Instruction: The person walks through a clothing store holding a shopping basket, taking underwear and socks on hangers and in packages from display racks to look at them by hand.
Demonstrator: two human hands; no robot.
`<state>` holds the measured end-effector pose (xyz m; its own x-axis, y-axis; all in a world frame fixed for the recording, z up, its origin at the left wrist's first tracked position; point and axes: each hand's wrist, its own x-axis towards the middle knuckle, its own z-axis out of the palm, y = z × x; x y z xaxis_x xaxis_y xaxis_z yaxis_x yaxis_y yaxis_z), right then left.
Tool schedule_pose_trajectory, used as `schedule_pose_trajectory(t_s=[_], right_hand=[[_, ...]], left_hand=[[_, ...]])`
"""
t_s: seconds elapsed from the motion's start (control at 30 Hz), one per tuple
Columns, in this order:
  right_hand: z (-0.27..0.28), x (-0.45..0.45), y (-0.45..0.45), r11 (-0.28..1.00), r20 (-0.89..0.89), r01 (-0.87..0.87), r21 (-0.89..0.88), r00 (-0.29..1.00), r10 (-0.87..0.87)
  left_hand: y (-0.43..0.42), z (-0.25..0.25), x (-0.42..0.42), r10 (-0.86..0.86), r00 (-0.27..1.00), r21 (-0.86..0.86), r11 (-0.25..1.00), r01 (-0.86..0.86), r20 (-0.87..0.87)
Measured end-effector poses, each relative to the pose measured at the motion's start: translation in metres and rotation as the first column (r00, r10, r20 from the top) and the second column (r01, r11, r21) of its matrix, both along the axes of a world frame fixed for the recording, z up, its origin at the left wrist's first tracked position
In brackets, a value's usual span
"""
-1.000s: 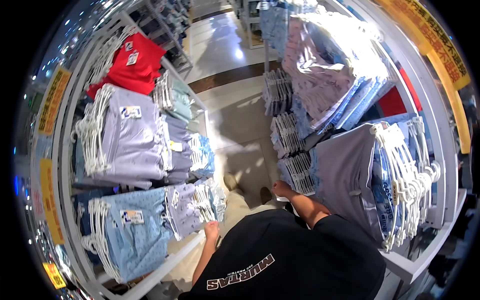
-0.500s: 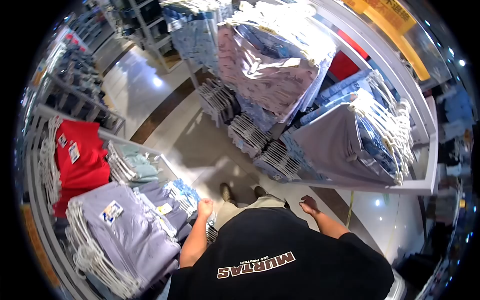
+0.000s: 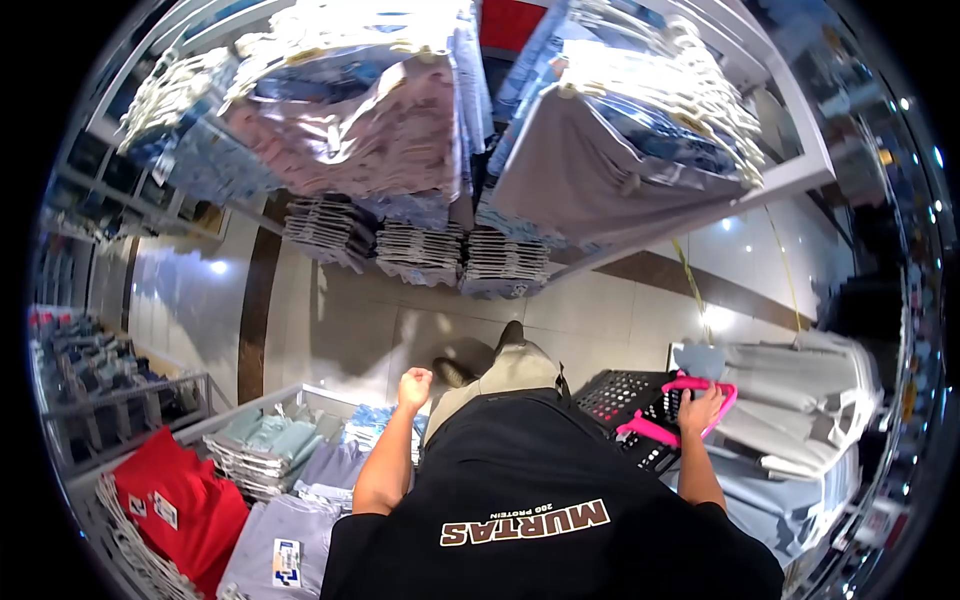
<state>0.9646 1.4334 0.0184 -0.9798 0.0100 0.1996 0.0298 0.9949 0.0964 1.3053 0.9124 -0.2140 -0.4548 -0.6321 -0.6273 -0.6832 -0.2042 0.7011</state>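
Observation:
My left hand (image 3: 415, 385) hangs in front of my body with its fingers curled in and nothing visible in it. On the other side, my right hand (image 3: 700, 408) is closed on the pink handle (image 3: 728, 392) of a black basket (image 3: 610, 398) with holes in its walls. Light grey garments (image 3: 800, 390) lie just beyond the basket. Below my left hand are folded lilac garments (image 3: 275, 530) with a tag, and a red garment (image 3: 190, 510).
Across the aisle a white rack (image 3: 810, 160) holds a pink patterned garment (image 3: 350, 140) and a grey garment (image 3: 590, 175) on white hangers. Beneath them stand stacks of hangered clothes (image 3: 505, 262). Pale green garments (image 3: 265, 440) sit at lower left, beside the tiled floor (image 3: 350, 330).
The view has turned to the right, so the racks have swung leftward. My right hand was empty earlier and now holds the handle of the basket, which has come into view.

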Motion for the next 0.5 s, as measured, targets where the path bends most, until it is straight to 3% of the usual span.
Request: schedule_pose_trajectory(t_s=[0.03,0.13,0.27,0.3,0.4,0.5], right_hand=[[0.0,0.018,0.006,0.995,0.016,0.104,0.011,0.994,-0.104],[0.001,0.051,0.011,0.996,0.104,0.087,-0.001,0.991,-0.086],[0.002,0.033,0.001,0.961,-0.097,0.23,-0.154,0.964,-0.246],[0.023,0.027,-0.013,0.935,-0.07,0.312,-0.168,0.942,-0.327],[-0.007,-0.018,0.048,0.828,0.064,0.493,-0.267,0.866,-0.495],[-0.049,-0.063,0.112,0.794,0.174,0.582,-0.175,0.812,-0.557]], left_hand=[[0.001,0.001,0.001,-0.027,1.0,0.007,1.0,0.028,-0.014],[0.008,0.013,0.01,-0.054,0.999,0.035,0.998,0.054,-0.001],[0.007,0.002,0.047,-0.02,1.0,0.046,0.999,0.02,-0.003],[0.007,0.0,0.058,-0.017,1.0,0.057,0.998,0.017,-0.001],[0.004,-0.006,0.081,0.014,1.0,0.081,0.997,-0.016,0.025],[0.006,0.002,0.1,0.062,0.996,0.061,0.996,-0.066,0.058]])
